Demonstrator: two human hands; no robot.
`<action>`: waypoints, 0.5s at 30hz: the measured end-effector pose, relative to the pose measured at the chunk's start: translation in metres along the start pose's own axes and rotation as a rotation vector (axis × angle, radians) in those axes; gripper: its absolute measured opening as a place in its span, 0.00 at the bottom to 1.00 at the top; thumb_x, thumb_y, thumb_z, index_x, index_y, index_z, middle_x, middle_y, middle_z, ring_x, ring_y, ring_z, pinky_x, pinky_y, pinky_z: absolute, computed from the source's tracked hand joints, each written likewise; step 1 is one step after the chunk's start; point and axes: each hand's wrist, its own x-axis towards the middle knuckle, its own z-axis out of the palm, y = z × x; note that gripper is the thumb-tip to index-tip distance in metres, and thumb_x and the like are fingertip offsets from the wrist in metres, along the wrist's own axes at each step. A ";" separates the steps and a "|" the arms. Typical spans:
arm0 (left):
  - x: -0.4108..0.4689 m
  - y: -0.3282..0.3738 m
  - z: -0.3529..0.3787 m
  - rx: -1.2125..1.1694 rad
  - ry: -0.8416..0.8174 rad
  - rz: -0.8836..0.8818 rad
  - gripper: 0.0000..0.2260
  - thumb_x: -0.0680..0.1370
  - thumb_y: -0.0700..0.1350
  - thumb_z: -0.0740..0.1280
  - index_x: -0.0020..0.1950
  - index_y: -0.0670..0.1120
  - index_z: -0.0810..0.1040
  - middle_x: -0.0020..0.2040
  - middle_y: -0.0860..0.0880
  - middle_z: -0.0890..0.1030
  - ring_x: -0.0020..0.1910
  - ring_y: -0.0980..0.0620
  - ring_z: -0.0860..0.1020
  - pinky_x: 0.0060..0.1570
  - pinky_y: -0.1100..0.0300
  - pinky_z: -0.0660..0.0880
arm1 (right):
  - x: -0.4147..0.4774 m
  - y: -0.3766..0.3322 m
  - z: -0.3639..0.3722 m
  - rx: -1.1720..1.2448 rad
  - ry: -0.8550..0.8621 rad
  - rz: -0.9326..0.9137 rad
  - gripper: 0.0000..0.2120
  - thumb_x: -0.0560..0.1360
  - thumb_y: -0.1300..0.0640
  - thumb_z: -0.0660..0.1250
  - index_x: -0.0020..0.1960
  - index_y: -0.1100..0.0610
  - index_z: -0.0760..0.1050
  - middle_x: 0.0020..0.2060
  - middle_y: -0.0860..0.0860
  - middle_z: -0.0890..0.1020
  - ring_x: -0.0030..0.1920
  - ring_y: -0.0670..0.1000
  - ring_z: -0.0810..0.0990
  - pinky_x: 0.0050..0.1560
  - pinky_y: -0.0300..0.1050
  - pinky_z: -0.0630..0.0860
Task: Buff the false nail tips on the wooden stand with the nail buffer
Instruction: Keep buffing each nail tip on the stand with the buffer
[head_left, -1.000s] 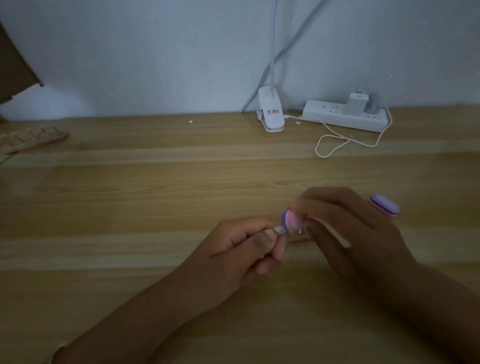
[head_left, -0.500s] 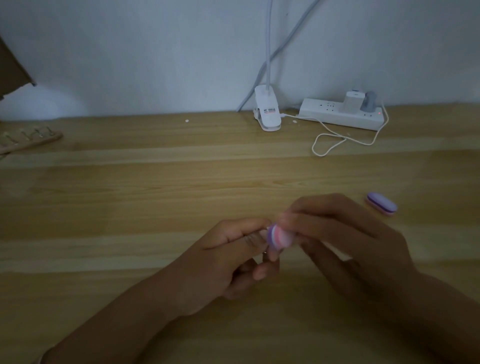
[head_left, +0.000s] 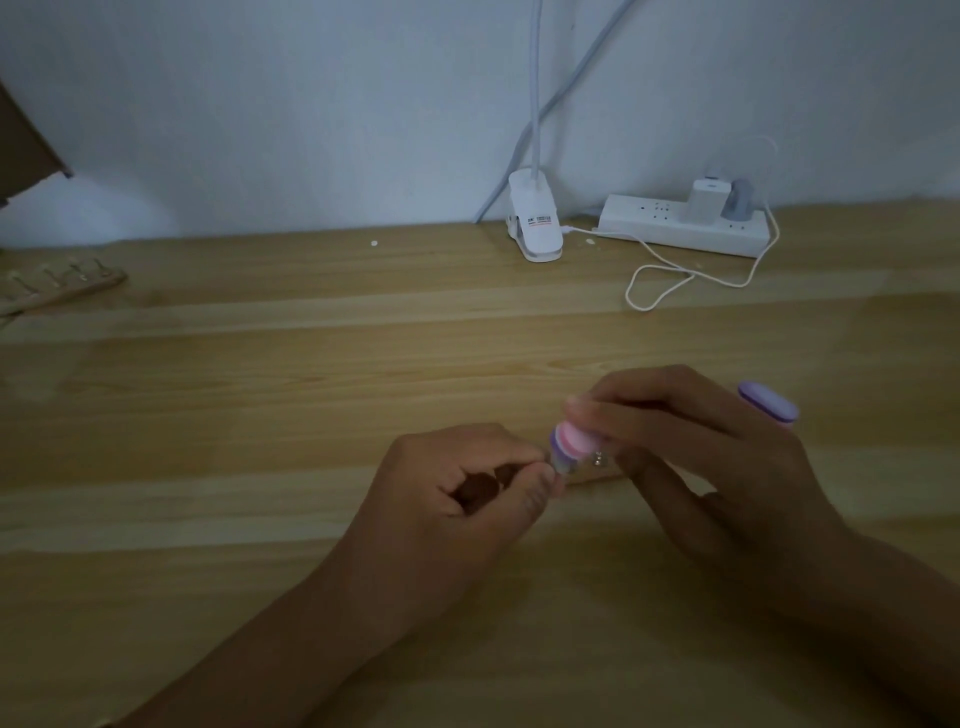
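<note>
head view. places are given from the clip lamp base at the wall edge of the wooden table.

- left hand: seen well in front of the base and a little left. the fingers are curled; thumb and forefinger are pinched on the left end of a short wooden stand, which is mostly hidden between the hands.
- right hand: seen in front of the base and to its right. a nail buffer is gripped between thumb and curled fingers, and only its pink-and-purple end is shown. that end is tilted down and left, right at the left thumb tip.
- a small shiny fitting is seen on the stand just beside the buffer end. whether a false nail tip lies under the buffer cannot be told: too small and blurred.
- a second buffer, purple, lies on the table behind the right hand, further right of the base.
- a second stand with pale tips is seen far left of the base, at the frame edge.
- a white power strip with two plugs lies just right of the base; a white cable is looped in front of it.
- a brown cardboard edge is noted far left, above table level.
</note>
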 end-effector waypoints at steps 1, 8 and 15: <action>0.000 0.000 0.000 0.027 0.004 0.015 0.07 0.77 0.45 0.69 0.40 0.48 0.83 0.32 0.54 0.77 0.30 0.59 0.72 0.32 0.69 0.66 | -0.001 0.000 0.001 0.001 -0.011 -0.001 0.14 0.77 0.67 0.64 0.61 0.61 0.80 0.53 0.54 0.81 0.54 0.45 0.79 0.59 0.28 0.66; 0.000 -0.001 0.003 0.113 -0.008 0.037 0.08 0.77 0.45 0.69 0.38 0.48 0.81 0.31 0.55 0.74 0.31 0.58 0.72 0.32 0.66 0.66 | -0.003 0.000 0.000 0.137 -0.099 0.049 0.12 0.80 0.64 0.64 0.60 0.56 0.81 0.54 0.52 0.82 0.53 0.48 0.82 0.57 0.34 0.73; 0.001 -0.002 0.001 0.048 -0.013 0.037 0.06 0.78 0.47 0.67 0.43 0.51 0.82 0.33 0.55 0.77 0.32 0.58 0.74 0.32 0.63 0.69 | -0.012 -0.008 0.003 0.195 -0.139 -0.006 0.10 0.81 0.57 0.65 0.58 0.48 0.82 0.55 0.45 0.81 0.54 0.36 0.79 0.54 0.28 0.70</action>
